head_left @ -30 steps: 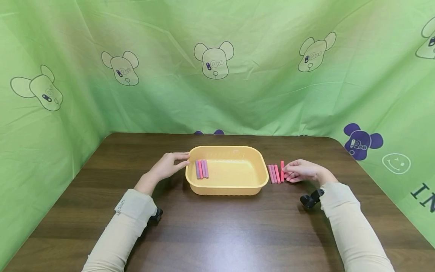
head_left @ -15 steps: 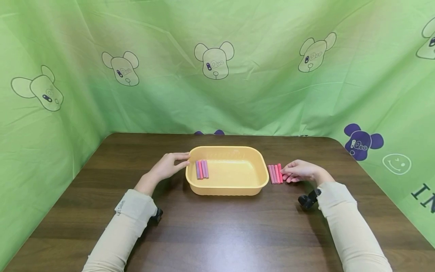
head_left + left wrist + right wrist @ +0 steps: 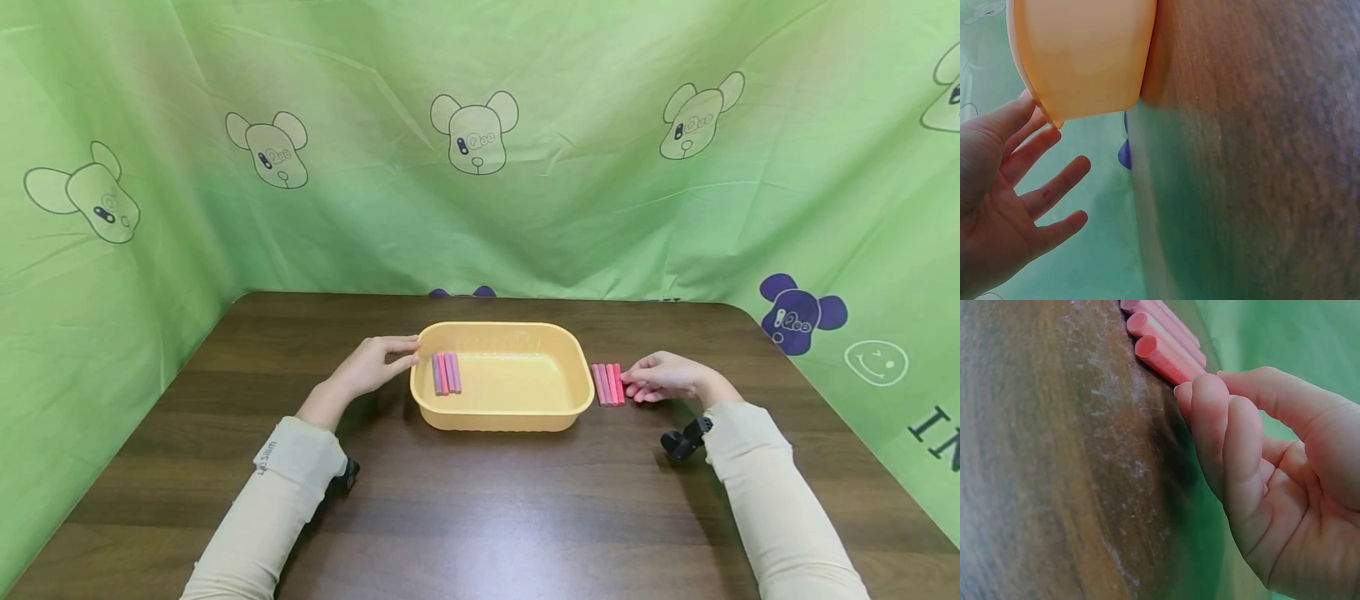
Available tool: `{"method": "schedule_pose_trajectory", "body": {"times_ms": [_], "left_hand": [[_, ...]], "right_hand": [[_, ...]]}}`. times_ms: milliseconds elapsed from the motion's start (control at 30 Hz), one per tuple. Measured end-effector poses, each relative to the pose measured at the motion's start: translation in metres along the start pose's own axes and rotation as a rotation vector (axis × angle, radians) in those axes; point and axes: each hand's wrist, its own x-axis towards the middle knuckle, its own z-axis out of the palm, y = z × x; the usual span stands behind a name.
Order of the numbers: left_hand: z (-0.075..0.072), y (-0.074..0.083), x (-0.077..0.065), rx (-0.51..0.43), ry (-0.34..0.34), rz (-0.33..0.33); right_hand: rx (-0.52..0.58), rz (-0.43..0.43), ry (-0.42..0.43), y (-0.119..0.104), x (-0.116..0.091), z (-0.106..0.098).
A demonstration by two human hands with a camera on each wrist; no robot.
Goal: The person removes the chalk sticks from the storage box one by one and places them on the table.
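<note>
Yellow and oblong, a tub [image 3: 517, 387] stands on the tabletop [image 3: 495, 508], with four purple and pink sticks [image 3: 447, 374] lying side by side inside its left end. The hands are well apart: the left hand [image 3: 367, 365] touches the tub's left rim, its fingers loosely spread. Just beside the right end, a second row of four sticks [image 3: 607, 385] lies on the tabletop; fingers bent, the right hand [image 3: 663, 377] touches the outermost, but I cannot tell whether it pinches it. Green cloth [image 3: 480, 233] hangs behind.
</note>
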Motion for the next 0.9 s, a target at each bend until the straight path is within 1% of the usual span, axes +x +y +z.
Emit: {"method": "schedule_pose_trajectory", "body": {"times_ms": [133, 267, 533, 700, 900], "left_hand": [[0.0, 0.0, 0.0, 0.003, 0.004, 0.007], [0.0, 0.0, 0.0, 0.004, 0.006, 0.01], [-0.001, 0.001, 0.0, 0.001, 0.002, -0.001], [0.0, 0.001, -0.001, 0.005, 0.0, -0.002], [0.0, 0.001, 0.0, 0.001, 0.001, 0.005]], "right_hand": [[-0.018, -0.017, 0.017, -0.005, -0.001, -0.001], [-0.045, -0.052, 0.018, -0.018, -0.001, 0.002], [-0.099, -0.119, 0.03, -0.056, 0.0, 0.012], [-0.125, -0.167, 0.002, -0.08, 0.005, 0.022], [-0.171, -0.184, -0.02, -0.104, 0.012, 0.036]]}}
